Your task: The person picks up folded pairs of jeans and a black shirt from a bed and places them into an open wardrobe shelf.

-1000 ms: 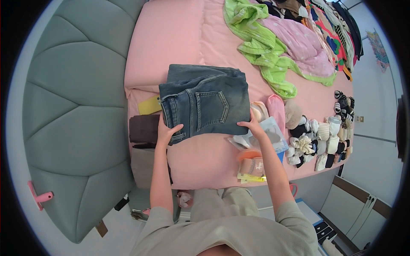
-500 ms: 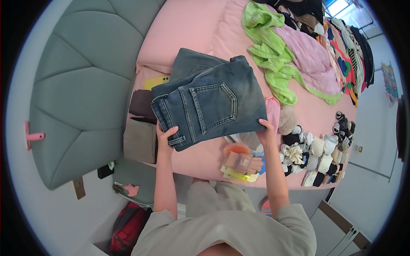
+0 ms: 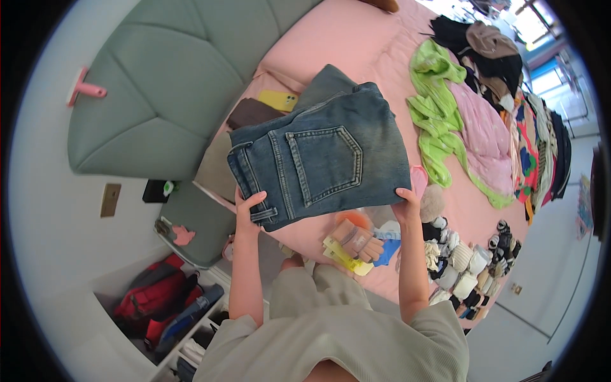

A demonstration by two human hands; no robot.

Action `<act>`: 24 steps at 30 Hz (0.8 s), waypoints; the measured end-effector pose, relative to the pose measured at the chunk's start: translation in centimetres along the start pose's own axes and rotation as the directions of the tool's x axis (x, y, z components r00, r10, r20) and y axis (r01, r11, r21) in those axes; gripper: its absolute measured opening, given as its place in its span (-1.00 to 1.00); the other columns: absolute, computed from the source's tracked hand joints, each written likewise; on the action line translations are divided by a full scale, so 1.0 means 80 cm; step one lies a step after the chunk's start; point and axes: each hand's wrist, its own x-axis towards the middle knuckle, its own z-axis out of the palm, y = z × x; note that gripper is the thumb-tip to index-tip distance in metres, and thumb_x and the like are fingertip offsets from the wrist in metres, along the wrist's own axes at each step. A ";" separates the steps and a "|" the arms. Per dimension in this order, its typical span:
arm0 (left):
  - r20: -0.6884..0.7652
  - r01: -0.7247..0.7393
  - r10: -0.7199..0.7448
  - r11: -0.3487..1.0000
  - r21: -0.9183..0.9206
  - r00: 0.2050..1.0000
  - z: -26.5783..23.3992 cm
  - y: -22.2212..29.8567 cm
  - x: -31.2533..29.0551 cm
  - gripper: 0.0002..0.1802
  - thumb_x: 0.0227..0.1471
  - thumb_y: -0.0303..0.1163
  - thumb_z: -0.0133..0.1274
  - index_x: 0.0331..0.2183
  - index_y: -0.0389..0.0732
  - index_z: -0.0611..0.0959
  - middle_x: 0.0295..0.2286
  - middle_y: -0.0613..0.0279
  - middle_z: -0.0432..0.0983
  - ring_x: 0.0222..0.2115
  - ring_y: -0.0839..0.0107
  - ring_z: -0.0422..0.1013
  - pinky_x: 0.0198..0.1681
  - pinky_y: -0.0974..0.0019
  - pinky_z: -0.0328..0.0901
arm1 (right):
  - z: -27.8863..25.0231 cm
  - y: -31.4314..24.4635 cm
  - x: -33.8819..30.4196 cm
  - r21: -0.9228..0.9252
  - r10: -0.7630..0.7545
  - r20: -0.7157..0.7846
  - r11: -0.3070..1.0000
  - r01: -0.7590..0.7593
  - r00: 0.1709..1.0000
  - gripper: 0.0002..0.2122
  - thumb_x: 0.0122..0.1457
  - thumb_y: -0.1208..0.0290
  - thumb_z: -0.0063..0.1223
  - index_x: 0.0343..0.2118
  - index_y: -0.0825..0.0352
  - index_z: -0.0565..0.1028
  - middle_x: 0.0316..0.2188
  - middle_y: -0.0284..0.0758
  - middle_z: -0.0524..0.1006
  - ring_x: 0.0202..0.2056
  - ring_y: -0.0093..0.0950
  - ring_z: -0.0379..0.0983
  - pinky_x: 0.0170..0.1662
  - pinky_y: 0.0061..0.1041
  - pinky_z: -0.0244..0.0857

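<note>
I hold a folded pair of blue jeans [image 3: 324, 162] over the bed, its back pocket facing up. My left hand [image 3: 249, 209] grips the waistband corner, thumb on top and fingers underneath. At the opposite lower corner, my right hand [image 3: 407, 202] pinches the folded edge; its fingers are mostly hidden below the denim. More folded denim [image 3: 328, 81] shows beyond the jeans, partly covered by them. A yellow phone [image 3: 278, 100], a dark brown folded garment [image 3: 253, 115] and a grey-brown folded garment [image 3: 216, 169] lie to the left.
Gloves [image 3: 358, 241] and small packets lie at the bed's near edge. Rolled socks [image 3: 468, 258] sit in rows at right, by a fluffy ball [image 3: 432, 202]. A green-and-pink blanket [image 3: 436, 114] and heaped clothes [image 3: 493, 48] lie farther off. The grey headboard [image 3: 159, 89] stands left.
My view has turned leftward, so the bed and headboard have shifted and a shelf with a red bag shows more. Both hands keep hold of the jeans.
</note>
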 end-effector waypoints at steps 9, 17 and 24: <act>-0.156 -0.122 0.114 0.991 -0.047 0.981 -0.089 0.057 -0.078 -0.25 -0.43 -0.55 0.15 -0.05 -0.34 0.33 -0.25 0.04 0.43 -0.27 0.21 0.42 -0.17 0.25 0.36 | 0.098 0.045 -0.023 -0.057 0.042 0.128 0.998 -0.035 0.991 -0.33 -0.26 0.54 0.01 0.07 0.41 0.20 -0.07 -0.21 0.36 -0.03 -0.34 0.31 0.06 -0.42 0.17; -0.248 -0.219 0.196 0.973 -0.067 0.949 -0.208 0.113 -0.172 -0.23 -0.42 -0.51 0.16 -0.04 -0.30 0.30 -0.21 0.07 0.39 -0.22 0.27 0.38 -0.15 0.26 0.32 | 0.169 0.128 -0.055 -0.017 0.268 0.294 0.961 -0.275 0.917 -0.37 -0.27 0.59 -0.03 0.03 0.42 0.23 -0.05 -0.14 0.37 0.01 -0.22 0.28 0.12 -0.32 0.12; -0.220 -0.401 0.377 0.913 -0.074 0.900 -0.307 0.160 -0.289 -0.24 -0.29 -0.42 0.11 0.01 -0.27 0.21 -0.11 0.07 0.34 -0.11 0.33 0.34 -0.05 0.32 0.26 | 0.240 0.202 -0.091 -0.276 0.477 0.432 0.878 -0.392 0.765 -0.40 -0.30 0.68 -0.03 -0.01 0.48 0.26 -0.09 -0.15 0.41 -0.06 -0.26 0.35 0.07 -0.35 0.17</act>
